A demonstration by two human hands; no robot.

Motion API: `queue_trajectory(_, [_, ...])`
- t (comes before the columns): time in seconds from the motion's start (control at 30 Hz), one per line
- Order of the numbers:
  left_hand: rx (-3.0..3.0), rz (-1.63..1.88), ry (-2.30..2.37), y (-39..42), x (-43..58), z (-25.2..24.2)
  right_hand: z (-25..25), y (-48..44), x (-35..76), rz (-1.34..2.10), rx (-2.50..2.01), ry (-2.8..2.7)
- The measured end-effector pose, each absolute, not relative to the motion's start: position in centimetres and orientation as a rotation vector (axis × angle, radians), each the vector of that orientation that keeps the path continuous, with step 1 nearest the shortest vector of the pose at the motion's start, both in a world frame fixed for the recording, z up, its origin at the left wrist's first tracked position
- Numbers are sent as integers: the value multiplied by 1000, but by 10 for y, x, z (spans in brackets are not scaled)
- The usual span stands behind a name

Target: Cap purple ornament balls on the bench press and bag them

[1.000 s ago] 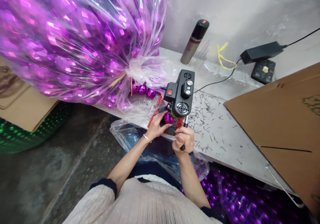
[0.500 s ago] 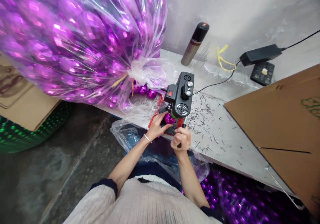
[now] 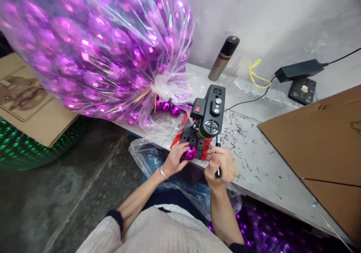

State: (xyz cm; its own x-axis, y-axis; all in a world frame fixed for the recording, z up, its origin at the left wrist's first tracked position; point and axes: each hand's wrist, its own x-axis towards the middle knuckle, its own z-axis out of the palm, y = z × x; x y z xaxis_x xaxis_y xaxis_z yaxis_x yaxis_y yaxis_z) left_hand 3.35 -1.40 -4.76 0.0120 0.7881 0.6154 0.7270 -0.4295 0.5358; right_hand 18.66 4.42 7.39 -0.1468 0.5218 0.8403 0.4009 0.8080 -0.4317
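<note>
My left hand point(image 3: 175, 160) grips a shiny purple mirrored ball point(image 3: 190, 152) between thumb and fingers, just in front of the black base of a small bench drill press point(image 3: 209, 112). My right hand point(image 3: 220, 166) is closed around the black handle point(image 3: 218, 173) of the press's lever, to the right of the base. A red patterned mat point(image 3: 205, 149) lies beneath the machine. Behind it, a few more purple balls point(image 3: 175, 110) rest by the knotted neck of a big clear bag point(image 3: 113, 53) full of such balls.
Dark thin shavings point(image 3: 239, 132) litter the white tabletop point(image 3: 262, 170). A spray can point(image 3: 224, 58) and a black power adapter point(image 3: 299, 70) stand near the wall. A cardboard box point(image 3: 316, 132) is at right. Clear plastic point(image 3: 141, 151) hangs at the front edge, and green balls point(image 3: 64, 136) fill the left.
My left hand has drawn the ball from under the drill head towards me. My right hand, still on the lever handle, has shifted right and slightly down. The view has moved a little.
</note>
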Motion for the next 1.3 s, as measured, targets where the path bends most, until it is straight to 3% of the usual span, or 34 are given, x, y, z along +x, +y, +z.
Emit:
queue_trajectory(0.2, [2387,1259,1581,-47,17,-54,58,42,184,124,-699,-1759])
queue_trajectory(0.43, [1764,1281,2355,80,-35,-3,61,43,181,111,-685,-1751])
queue_trajectory(0.6, [1902,691,2324,135,-56,17,58,43,181,109,-674,-1760])
queue_trajectory(0.7, [1977,533,2189,134,-55,16,58,44,181,99,-665,-1771])
queue_trajectory(0.8, [1869,662,2170,122,-55,14,61,45,182,79,-669,-1783])
queue_trajectory(1.03, [1187,1543,1713,62,-34,19,69,46,181,71,-673,-1781])
queue_trajectory(1.17, [605,1566,1192,27,-1,10,69,45,181,65,-688,-1780])
queue_trajectory(1.3, [439,1531,1085,17,23,-7,68,44,183,67,-695,-1803])
